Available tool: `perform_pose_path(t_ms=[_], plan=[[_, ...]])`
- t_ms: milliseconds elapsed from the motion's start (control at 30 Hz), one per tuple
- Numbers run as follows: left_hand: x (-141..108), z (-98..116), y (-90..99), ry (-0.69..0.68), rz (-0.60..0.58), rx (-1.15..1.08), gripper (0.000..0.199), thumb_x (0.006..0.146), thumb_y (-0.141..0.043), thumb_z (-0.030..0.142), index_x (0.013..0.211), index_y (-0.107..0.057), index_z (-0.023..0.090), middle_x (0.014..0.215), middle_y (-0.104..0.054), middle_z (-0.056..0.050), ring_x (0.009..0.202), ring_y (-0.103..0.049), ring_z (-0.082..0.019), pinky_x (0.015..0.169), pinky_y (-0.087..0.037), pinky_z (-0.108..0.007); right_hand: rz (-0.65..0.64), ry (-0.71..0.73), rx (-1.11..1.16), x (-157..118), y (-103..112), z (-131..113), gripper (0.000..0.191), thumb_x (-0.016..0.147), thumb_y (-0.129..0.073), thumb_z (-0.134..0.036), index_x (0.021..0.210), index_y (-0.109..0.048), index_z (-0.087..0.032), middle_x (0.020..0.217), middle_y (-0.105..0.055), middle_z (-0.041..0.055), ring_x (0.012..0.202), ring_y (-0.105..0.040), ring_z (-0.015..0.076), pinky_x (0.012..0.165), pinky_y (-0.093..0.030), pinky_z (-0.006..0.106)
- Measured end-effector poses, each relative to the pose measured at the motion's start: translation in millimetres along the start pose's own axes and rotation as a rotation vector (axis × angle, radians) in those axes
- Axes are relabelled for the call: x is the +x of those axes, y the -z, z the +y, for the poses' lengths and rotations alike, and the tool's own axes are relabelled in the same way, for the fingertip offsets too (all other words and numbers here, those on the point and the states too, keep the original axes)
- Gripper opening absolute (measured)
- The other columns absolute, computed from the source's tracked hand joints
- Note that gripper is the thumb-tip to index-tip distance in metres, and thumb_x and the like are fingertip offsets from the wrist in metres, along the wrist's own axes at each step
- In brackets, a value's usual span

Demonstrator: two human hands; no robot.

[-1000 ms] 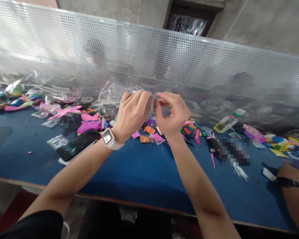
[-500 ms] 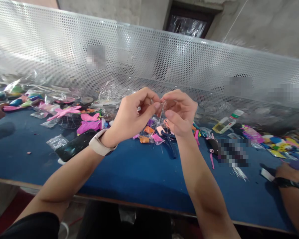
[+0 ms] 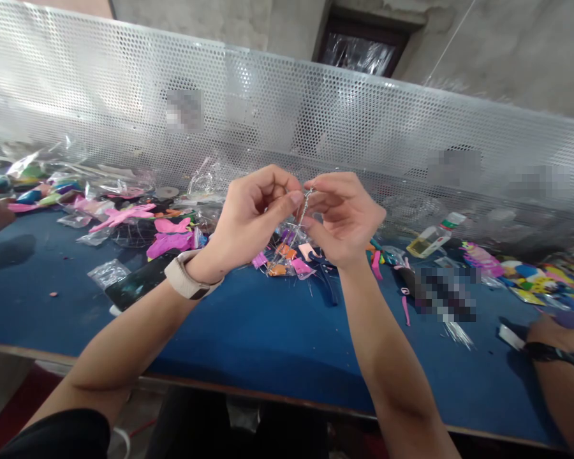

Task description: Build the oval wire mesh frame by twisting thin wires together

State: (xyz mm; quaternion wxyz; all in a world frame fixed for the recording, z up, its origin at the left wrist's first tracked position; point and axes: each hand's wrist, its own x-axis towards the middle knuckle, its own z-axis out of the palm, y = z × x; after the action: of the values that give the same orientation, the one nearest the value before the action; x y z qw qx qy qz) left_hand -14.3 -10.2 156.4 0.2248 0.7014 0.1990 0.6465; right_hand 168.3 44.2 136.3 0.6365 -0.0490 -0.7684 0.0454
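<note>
A thin, silvery twisted wire (image 3: 305, 206) hangs between my hands above the blue table. My left hand (image 3: 256, 220) pinches it between thumb and forefinger, with the other fingers curled. On the right side of the wire, my right hand (image 3: 347, 220) holds its upper end at the fingertips, the thumb lower and apart from the forefinger. Below and behind the hands lie small bags of coloured clay (image 3: 278, 268), orange, pink and purple. A dark blue strip of clay (image 3: 329, 284) rests beside them.
A dark phone (image 3: 136, 284) lies left of my left wrist, near pink clay shapes (image 3: 172, 239). To the right are a bottle of yellowish liquid (image 3: 428, 241) and a bundle of thin wires (image 3: 458, 331). A perforated metal screen (image 3: 268, 108) backs the table. Other people's hands (image 3: 552, 331) show at both sides.
My hands have moved slightly apart, and the right fingers have opened out a little. More of the twisted wire now shows between them.
</note>
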Motion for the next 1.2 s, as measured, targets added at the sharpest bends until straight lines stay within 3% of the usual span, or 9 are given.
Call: perform_pose_path(t_ms=[133, 267, 433, 667, 800, 1033, 1100, 1200], plan=[[0, -1, 1.3, 0.005, 0.012, -0.027, 0.027, 0.103, -0.082, 0.045, 0.09, -0.072, 0.024, 0.066, -0.053, 0.003, 0.058, -0.043, -0.011, 0.052, -0.036, -0.029, 0.116, 0.022, -0.097, -1, -5, -5, 0.028, 0.097, -0.087, -0.035, 0.124, -0.08, -0.034, 0.117, -0.074, 0.0009, 0.081, -0.08, 0.0153, 0.069, -0.073, 0.034], [-1, -1, 1.0, -0.002, 0.023, -0.029, 0.023, 0.103, -0.081, 0.04, 0.09, -0.072, 0.024, 0.066, -0.051, 0.004, 0.058, -0.041, -0.01, 0.053, -0.036, -0.03, 0.125, 0.05, -0.063, 0, -11, -5, 0.023, 0.1, -0.083, -0.032, 0.123, -0.08, -0.033, 0.109, -0.075, 0.0006, 0.085, -0.079, 0.0163, 0.069, -0.072, 0.034], [-3, 0, -2.6, 0.018, 0.023, 0.017, 0.024, 0.103, -0.08, 0.041, 0.09, -0.07, 0.024, 0.067, -0.051, 0.003, 0.06, -0.042, -0.011, 0.054, -0.034, -0.031, 0.239, 0.102, -0.151, 4, -14, -7, 0.008, 0.099, -0.085, -0.028, 0.106, -0.081, -0.031, 0.095, -0.076, -0.0006, 0.081, -0.075, 0.0168, 0.061, -0.065, 0.032], [-5, -1, -4.6, -0.014, 0.059, 0.013, 0.025, 0.103, -0.08, 0.043, 0.09, -0.07, 0.024, 0.066, -0.046, 0.004, 0.058, -0.037, -0.011, 0.053, -0.032, -0.031, 0.327, 0.151, -0.226, 7, -20, -22, 0.013, 0.092, -0.083, -0.018, 0.087, -0.078, -0.029, 0.079, -0.078, -0.0025, 0.069, -0.073, 0.0174, 0.06, -0.061, 0.036], [-5, 1, -3.8, -0.039, 0.095, 0.057, 0.028, 0.105, -0.078, 0.048, 0.092, -0.07, 0.025, 0.069, -0.049, 0.002, 0.06, -0.038, -0.012, 0.053, -0.033, -0.031, 0.267, 0.192, -0.187, 4, -22, -22, 0.013, 0.096, -0.073, -0.023, 0.097, -0.083, -0.031, 0.084, -0.079, -0.0008, 0.068, -0.071, 0.019, 0.06, -0.06, 0.038], [1, -4, 5.3, -0.066, 0.146, 0.063, 0.029, 0.105, -0.077, 0.052, 0.093, -0.069, 0.027, 0.072, -0.051, 0.001, 0.061, -0.039, -0.012, 0.054, -0.032, -0.032, 0.113, 0.274, -0.221, -5, -26, -11, 0.041, 0.102, -0.063, -0.026, 0.137, -0.083, -0.035, 0.1, -0.078, 0.0021, 0.077, -0.072, 0.0194, 0.064, -0.061, 0.038], [3, -4, 9.5, -0.044, 0.109, 0.042, 0.031, 0.104, -0.078, 0.055, 0.094, -0.07, 0.027, 0.071, -0.05, 0.002, 0.06, -0.039, -0.012, 0.053, -0.033, -0.031, 0.104, 0.243, -0.236, -1, -23, -15, 0.035, 0.104, -0.063, -0.027, 0.13, -0.085, -0.035, 0.095, -0.078, 0.0009, 0.075, -0.071, 0.0182, 0.062, -0.059, 0.037], [6, 1, 13.6, 0.031, -0.034, -0.043, 0.034, 0.1, -0.083, 0.056, 0.091, -0.071, 0.025, 0.067, -0.049, 0.002, 0.058, -0.04, -0.011, 0.052, -0.036, -0.03, 0.097, 0.107, -0.175, 9, -10, -24, 0.02, 0.103, -0.07, -0.026, 0.106, -0.088, -0.032, 0.089, -0.079, -0.0012, 0.068, -0.068, 0.0146, 0.059, -0.057, 0.033]])
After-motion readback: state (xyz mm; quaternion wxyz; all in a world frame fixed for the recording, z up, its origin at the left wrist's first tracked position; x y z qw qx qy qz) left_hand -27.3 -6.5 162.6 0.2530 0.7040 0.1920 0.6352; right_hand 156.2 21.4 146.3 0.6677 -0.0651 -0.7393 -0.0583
